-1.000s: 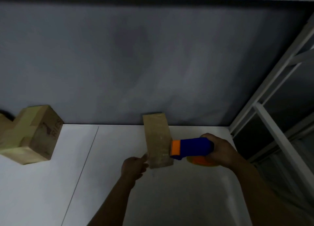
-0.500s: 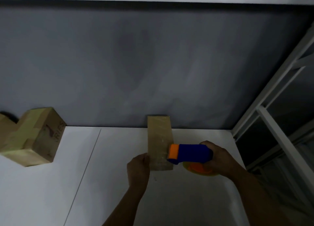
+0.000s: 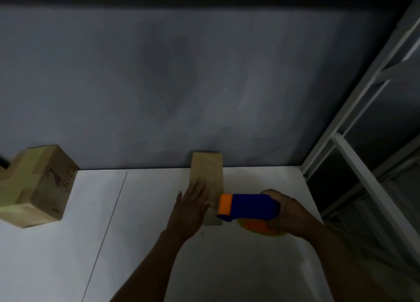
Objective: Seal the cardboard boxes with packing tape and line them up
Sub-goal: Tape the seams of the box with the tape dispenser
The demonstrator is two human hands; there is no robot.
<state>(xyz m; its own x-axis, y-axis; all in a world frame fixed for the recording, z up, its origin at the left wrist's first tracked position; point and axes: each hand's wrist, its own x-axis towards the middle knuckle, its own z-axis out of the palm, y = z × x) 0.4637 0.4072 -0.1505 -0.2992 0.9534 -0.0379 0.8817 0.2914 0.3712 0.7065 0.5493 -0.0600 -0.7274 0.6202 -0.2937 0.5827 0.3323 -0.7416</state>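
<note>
You are looking at a plain tan box, glossy tape shining along its top. The dispenser is showing deep blue with an orange tip, its roll glowing orange, edged yellow. The table is reading white, the wall mottled grey, the left box tan with dark printed letters, the rack white.

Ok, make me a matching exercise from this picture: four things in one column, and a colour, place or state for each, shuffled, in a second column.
Column one:
1. left hand
2. right hand
3. tape gun
4. big boxes

Column two:
A. blue and orange
B. lies flat on the narrow box
C. far left, untouched
D. grips the tape gun

Pairs: 1-B, 2-D, 3-A, 4-C.
</note>
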